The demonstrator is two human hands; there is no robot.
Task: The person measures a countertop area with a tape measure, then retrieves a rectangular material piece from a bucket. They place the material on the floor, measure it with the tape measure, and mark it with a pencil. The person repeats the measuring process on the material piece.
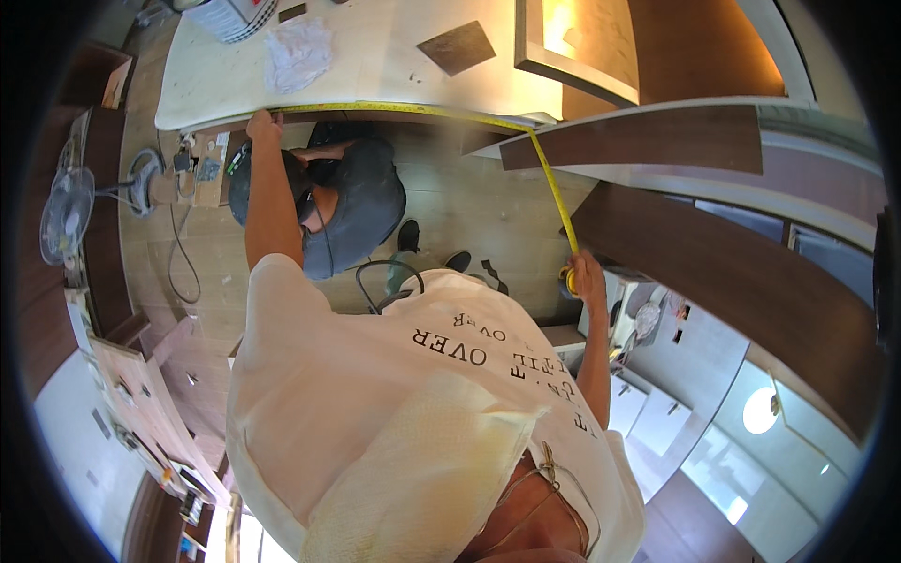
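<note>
The person's left hand [264, 126] had its fingers closed on the tape measure [555, 188] along the near edge of the desk [375, 61]; the right hand's [588, 277] grasped its case [568, 282]. Where the blade bent sharply, uneven pulling could have kinked it or made it slip off the edge.

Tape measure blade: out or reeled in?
Out: the yellow blade stretches from the tabletop's edge to the case in the right hand.

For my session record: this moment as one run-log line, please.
Left hand: at worktop edge | right hand: holding tape-measure case | yellow blade: along edge, then angled to case
</note>
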